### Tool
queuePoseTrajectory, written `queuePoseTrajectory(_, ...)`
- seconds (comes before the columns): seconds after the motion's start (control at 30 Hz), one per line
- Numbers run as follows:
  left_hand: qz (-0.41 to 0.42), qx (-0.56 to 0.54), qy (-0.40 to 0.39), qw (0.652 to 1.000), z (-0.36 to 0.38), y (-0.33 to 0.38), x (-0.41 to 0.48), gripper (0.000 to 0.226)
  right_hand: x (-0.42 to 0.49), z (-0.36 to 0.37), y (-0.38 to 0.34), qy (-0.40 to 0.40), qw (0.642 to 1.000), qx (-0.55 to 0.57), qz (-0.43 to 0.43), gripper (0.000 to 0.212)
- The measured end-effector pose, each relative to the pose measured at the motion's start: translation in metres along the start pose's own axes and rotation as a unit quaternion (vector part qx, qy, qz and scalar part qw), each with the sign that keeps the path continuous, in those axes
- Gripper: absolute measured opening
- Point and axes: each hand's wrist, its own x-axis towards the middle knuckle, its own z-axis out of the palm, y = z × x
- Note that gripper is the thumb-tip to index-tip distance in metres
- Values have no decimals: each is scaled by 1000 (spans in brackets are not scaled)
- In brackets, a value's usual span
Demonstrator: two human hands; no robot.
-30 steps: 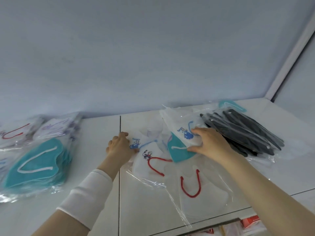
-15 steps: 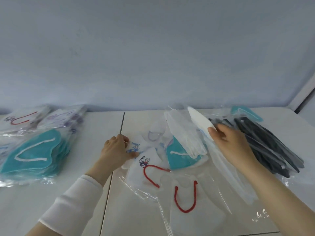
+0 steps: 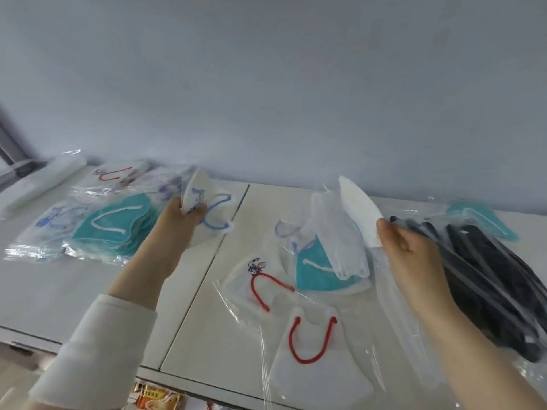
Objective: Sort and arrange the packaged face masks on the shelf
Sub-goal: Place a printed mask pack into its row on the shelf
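Nearest us on the shelf (image 3: 59, 291), a red-looped packet (image 3: 313, 359) lies flat at the front edge. Just behind it are a cartoon-print packet (image 3: 257, 279) and a teal packet (image 3: 316, 276), loose and overlapping.

Above these, both our hands are raised and loaded. Our left hand (image 3: 177, 220) has fingers and thumb curled round one end of a blue-looped packet (image 3: 204, 199), which it holds clear of the surface. Our right hand (image 3: 408, 250) pinches a plain white packet (image 3: 358, 208), whose long axis runs up and back from the fingertips and whose clear wrapper trails down toward us.

The relation that matters lies to the left. The sorted piles sit beyond and left of our left hand, the teal stack (image 3: 112, 226) just beside it and the blue-print stack (image 3: 56, 223) one place further left. We judge the blue-looped packet belongs on that further pile, so the left hand, much the nearer, must carry it leftward over the teal stack. The black masks (image 3: 497, 267) lie just right of our right hand.
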Motion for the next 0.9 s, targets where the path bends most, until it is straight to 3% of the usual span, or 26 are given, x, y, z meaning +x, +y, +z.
queuePoseTrajectory(0.13, 43, -153, -9, 987, 14, 13, -38, 15, -10, 28, -24, -6, 999, 18, -42, 32)
queuePoseTrajectory(0.23, 6, -237, -84, 968, 41, 8, -64, 24, -26, 55, -40, -73, 991, 47, -100, 24)
queuePoseTrajectory(0.37, -54, -279, -174, 943, 47, -3, -70, 47, -38, 80, -42, -253, 954, -10, -160, 63)
queuePoseTrajectory(0.43, -47, -266, -142, 952, 42, -14, -64, 35, -31, 80, -36, -300, 946, 24, -123, 58)
queuePoseTrajectory(0.5, -49, -270, -59, 960, 30, -22, -55, 16, -17, 76, -23, -301, 945, -6, -129, 48)
queuePoseTrajectory(0.53, -48, -277, -25, 959, 22, -24, -50, 16, -9, 74, -13, -312, 934, -76, -157, 49)
queuePoseTrajectory(0.6, -35, -300, 14, 953, 6, -25, -43, 19, 4, 67, 6, -357, 876, -242, -218, 51)
queuePoseTrajectory(0.67, -27, -309, 29, 950, -4, -27, -39, 18, 15, 59, 22, -352, 851, -310, -235, 45)
queuePoseTrajectory(0.8, -34, -323, 25, 945, -5, -33, -38, 17, 28, 49, 24, -278, 878, -332, -204, 39)
queuePoseTrajectory(0.9, -51, -330, 10, 943, 1, -33, -39, 16, 32, 57, 15, -294, 849, -362, -247, 46)
